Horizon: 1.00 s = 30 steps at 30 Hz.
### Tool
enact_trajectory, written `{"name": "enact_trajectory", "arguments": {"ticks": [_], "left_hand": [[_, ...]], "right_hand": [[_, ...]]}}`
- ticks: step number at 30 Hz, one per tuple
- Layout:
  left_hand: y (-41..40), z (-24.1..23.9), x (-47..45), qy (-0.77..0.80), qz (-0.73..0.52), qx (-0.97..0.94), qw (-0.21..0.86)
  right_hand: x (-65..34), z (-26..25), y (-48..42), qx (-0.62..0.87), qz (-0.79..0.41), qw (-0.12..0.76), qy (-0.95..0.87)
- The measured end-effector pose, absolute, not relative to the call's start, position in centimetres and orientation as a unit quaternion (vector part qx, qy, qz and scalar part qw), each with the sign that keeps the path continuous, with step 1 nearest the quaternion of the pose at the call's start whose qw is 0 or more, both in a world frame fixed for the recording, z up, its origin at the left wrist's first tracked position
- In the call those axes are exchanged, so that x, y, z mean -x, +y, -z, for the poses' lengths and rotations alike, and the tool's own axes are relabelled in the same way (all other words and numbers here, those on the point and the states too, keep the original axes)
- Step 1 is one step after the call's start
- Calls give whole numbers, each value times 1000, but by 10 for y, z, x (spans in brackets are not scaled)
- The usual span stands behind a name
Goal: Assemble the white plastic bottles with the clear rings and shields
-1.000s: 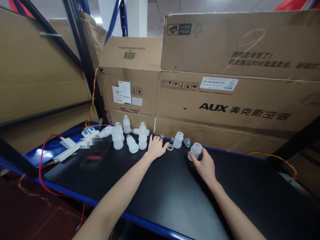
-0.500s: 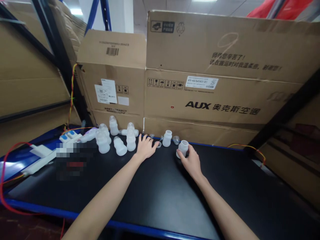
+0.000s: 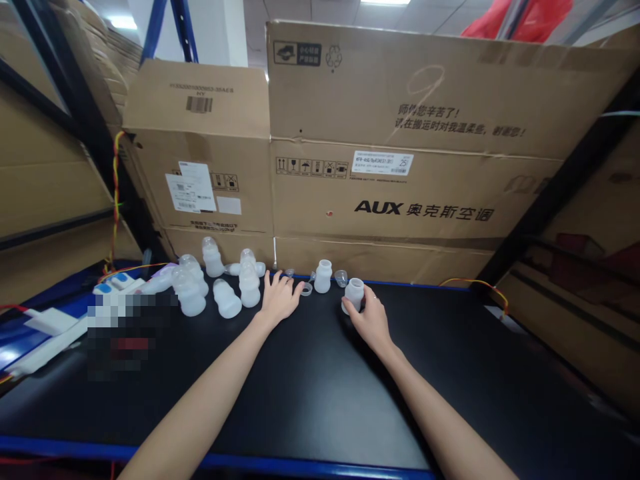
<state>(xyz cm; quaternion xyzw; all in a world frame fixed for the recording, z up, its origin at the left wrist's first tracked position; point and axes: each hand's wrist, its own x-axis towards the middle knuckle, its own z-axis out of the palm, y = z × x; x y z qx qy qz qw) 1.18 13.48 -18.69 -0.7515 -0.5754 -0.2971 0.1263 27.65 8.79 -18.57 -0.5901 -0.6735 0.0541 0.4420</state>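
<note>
My right hand (image 3: 371, 320) is wrapped round a frosted baby bottle (image 3: 355, 288), which stands upright with its mouth uncovered. My left hand (image 3: 280, 299) lies palm down near the back of the black surface, its fingers spread. By its thumb is a clear ring (image 3: 306, 289), and I cannot tell whether they touch. Just beyond the fingertips sits a small clear piece (image 3: 289, 273), partly hidden. Between the hands stands another uncapped bottle (image 3: 323, 277), with a clear domed cap (image 3: 341, 277) to its right.
Several frosted bottles with domed caps (image 3: 192, 293) are grouped left of my left hand; one capless-looking bottle (image 3: 227, 300) leans there. Large cardboard boxes (image 3: 320, 220) wall off the back. A white power strip (image 3: 50, 343) with cables lies at the left edge.
The camera has turned slightly right, so everything sits further left in the picture. Both hands keep nearly the same places, the right still round its bottle.
</note>
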Motion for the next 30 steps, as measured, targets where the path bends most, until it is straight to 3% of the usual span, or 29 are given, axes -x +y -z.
{"name": "enact_trajectory", "arguments": {"ticks": [13,30], "left_hand": [[133,187,-14,-566,285,765,114],[127,172,-11,-498,459,728,109]], "right_hand": [[-272,183,86,582,-65,450,-674],[-276,185,88,560,-91,466,-678]]}}
